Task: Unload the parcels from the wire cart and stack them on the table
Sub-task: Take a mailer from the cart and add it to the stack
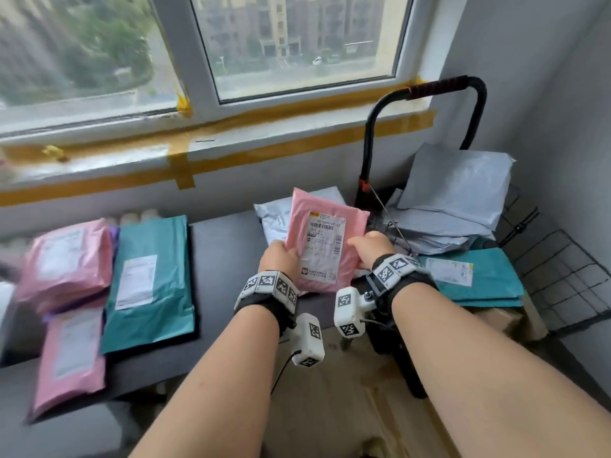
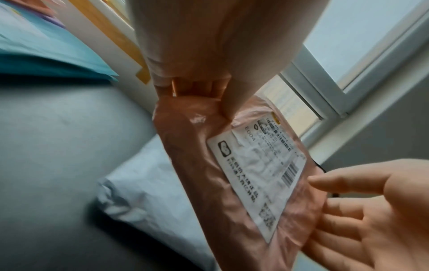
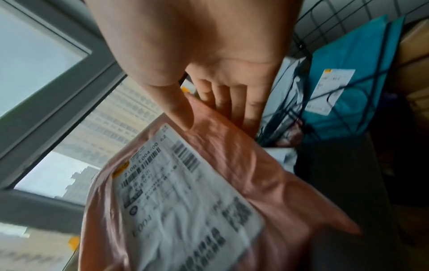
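A pink parcel (image 1: 325, 239) with a white shipping label is held tilted up above the right end of the dark table (image 1: 224, 259), just left of the wire cart (image 1: 558, 276). My left hand (image 1: 284, 256) pinches its left edge, thumb on the front and fingers behind, as the left wrist view shows (image 2: 209, 88). My right hand (image 1: 367, 247) holds the right edge; in the right wrist view the thumb of that hand (image 3: 209, 110) lies on the front and the fingers go behind the parcel (image 3: 267, 174). Grey parcels (image 1: 453, 200) and a teal parcel (image 1: 476, 279) lie in the cart.
On the table lie a stack of pink parcels (image 1: 66, 262), a teal parcel (image 1: 150, 282), another pink parcel (image 1: 72, 355) and a pale grey parcel (image 1: 274, 216) behind the held one. The cart's black handle (image 1: 429, 90) rises by the window sill. A cardboard box (image 1: 502, 317) sits under the cart's teal parcel.
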A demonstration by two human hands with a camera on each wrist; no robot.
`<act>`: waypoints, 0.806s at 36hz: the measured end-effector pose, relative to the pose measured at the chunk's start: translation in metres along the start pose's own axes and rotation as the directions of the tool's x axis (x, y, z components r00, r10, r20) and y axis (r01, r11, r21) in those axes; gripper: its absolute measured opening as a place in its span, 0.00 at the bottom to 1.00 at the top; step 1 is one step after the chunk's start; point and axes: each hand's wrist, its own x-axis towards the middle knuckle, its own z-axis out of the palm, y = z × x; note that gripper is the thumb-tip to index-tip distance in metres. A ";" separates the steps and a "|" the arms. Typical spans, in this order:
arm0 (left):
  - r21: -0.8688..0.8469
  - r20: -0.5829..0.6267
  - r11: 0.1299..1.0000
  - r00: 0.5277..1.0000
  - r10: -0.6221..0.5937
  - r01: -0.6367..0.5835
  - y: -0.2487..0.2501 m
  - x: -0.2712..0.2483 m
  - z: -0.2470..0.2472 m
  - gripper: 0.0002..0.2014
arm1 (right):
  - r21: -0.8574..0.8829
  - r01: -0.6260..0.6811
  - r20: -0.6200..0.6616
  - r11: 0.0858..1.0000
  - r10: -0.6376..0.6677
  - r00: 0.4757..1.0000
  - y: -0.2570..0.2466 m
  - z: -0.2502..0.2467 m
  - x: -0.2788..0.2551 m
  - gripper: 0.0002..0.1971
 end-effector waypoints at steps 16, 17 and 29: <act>-0.053 -0.243 0.970 0.939 -0.245 0.239 -0.190 0.040 -0.201 0.14 | -0.228 0.214 0.339 0.950 -0.128 0.932 -0.083 0.272 -0.063 0.07; -0.071 -0.255 0.965 0.931 -0.262 0.252 -0.198 0.041 -0.211 0.16 | -0.210 0.221 0.355 0.952 -0.137 0.925 -0.090 0.284 -0.068 0.07; -0.165 -0.367 0.913 0.836 -0.409 0.374 -0.255 0.074 -0.280 0.12 | -0.255 0.417 0.441 0.872 -0.279 0.853 -0.160 0.385 -0.080 0.12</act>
